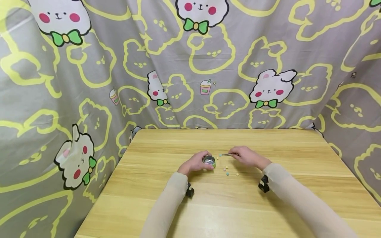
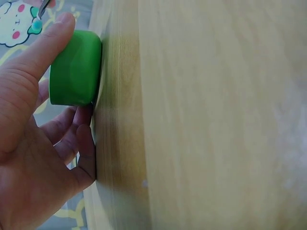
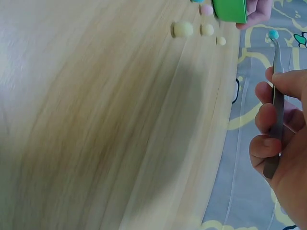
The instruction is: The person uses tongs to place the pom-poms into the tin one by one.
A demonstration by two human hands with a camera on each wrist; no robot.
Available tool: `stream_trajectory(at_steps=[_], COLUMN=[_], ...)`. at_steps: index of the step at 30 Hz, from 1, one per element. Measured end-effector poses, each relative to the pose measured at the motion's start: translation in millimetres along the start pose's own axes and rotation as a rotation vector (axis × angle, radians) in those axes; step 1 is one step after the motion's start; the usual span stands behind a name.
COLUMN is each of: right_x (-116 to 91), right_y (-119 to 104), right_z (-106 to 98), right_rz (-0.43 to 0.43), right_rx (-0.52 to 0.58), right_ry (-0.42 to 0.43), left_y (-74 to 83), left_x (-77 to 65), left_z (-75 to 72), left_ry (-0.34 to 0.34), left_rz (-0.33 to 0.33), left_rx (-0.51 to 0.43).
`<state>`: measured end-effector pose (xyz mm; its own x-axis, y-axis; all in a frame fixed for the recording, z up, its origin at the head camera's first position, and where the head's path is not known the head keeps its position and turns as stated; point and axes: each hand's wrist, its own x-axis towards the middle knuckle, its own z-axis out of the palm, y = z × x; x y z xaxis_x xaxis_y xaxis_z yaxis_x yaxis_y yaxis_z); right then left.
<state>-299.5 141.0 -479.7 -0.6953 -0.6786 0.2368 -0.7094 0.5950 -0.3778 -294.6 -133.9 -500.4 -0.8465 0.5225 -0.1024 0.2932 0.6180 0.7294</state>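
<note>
A small round green tin point(image 2: 76, 69), silvery inside, stands on the table with its opening up. My left hand point(image 1: 196, 162) holds it, the thumb on the near side and fingers round the far side. In my right hand point(image 1: 245, 156) are metal tweezers point(image 3: 277, 115), gripped between thumb and curled fingers. A tiny blue ball point(image 3: 273, 34) is pinched at their tips, raised above the table, a little right of the tin. Loose on the wood to the right of the tin lie several small balls, among them a pink one point(image 1: 224, 169), a blue one point(image 1: 227, 174) and a yellow one point(image 1: 237, 174).
The wooden table point(image 1: 214, 211) reaches back to a grey patterned curtain point(image 1: 184, 109), which also hangs along the left and right sides. A black wrist camera point(image 1: 264, 183) sits on the right sleeve, another point(image 1: 189, 190) on the left.
</note>
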Motion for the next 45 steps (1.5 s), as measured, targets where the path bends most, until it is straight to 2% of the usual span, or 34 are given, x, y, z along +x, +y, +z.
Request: stream_trajectory(at_steps=[16, 45], right_x=[8, 26], right_y=[-6, -18], right_z=[10, 15], right_rz=[-0.05, -0.087], right_rx=[0.015, 0.009], right_ry=[-0.021, -0.055], left_y=[-1.2, 0.7], left_x=[2.3, 0.6], left_z=[-0.8, -1.6], left_ry=[0.006, -0.001], left_rz=[0.011, 0.014], left_rx=[0.027, 0.041])
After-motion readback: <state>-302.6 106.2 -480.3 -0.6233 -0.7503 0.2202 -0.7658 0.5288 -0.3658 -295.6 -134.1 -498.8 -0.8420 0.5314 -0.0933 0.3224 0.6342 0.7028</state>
